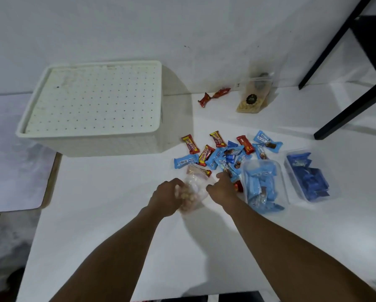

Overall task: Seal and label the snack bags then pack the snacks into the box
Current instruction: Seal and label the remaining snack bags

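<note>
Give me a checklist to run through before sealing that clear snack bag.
1. Left hand grips the clear snack bag: ok.
2. Right hand at the bag's top edge: ok.
3. Bag mouth closed: cannot tell, blurred.
4. Label on the bag: cannot tell.
5. White box open for packing: not ok, its perforated lid is on.
6. Loose wrapped snacks clear of the bag: not ok, some lie against it.

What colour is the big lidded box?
Cream white box, lid dotted with small holes; head view.
</note>
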Tool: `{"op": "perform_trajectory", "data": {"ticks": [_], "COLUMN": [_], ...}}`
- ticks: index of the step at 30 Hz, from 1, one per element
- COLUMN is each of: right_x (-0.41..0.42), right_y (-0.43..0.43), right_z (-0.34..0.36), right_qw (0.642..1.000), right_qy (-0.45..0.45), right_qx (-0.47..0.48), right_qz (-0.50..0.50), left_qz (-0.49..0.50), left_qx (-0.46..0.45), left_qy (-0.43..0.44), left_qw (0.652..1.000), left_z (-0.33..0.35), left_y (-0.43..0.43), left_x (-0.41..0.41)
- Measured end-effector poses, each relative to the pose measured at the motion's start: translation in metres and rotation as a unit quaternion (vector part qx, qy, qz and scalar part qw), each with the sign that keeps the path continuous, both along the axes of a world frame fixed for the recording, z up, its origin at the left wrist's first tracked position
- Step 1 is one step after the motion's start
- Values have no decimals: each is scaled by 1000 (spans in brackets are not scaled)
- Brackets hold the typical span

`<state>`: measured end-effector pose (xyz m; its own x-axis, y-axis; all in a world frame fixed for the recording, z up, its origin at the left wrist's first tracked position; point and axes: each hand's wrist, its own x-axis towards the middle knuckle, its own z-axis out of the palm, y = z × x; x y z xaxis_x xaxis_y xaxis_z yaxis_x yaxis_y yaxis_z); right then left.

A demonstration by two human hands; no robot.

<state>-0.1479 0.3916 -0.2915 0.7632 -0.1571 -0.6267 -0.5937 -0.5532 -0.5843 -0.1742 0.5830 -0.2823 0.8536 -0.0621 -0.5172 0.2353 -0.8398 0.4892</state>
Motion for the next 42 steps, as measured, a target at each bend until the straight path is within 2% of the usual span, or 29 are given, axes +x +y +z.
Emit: {"op": "perform_trajectory", "data": {"ticks": [5,11,17,24,28,36,42], "right_x": [4,24,60,80,84,94,91], "right_y": [-3,-14,-36,-69,-85,-95,-84], "right_z": [10,61,133,226,259,272,269], "right_qw": [998,984,973,952,943,920,922], "right_qy": [-13,-34,-125,-201,-243,-271,-310], "right_qx": [63,152,130,143,162,280,229], "right_qz": [17,83,146,179,157,38,37], "left_qz": [23,63,95,99,80,83,89], "left_qx": [-41,-112,-254,-336,-372,-430,-465], "left_qy": [-29,-46,-88,-130,-140,-165,-149], "left_qw": [998,991,958,928,914,883,868], "left_z": [3,34,100,186,216,247,255], "left_y": [1,-2,-18,-41,-51,-65,-65], "left_x": [0,21,74,118,128,136,134]}}
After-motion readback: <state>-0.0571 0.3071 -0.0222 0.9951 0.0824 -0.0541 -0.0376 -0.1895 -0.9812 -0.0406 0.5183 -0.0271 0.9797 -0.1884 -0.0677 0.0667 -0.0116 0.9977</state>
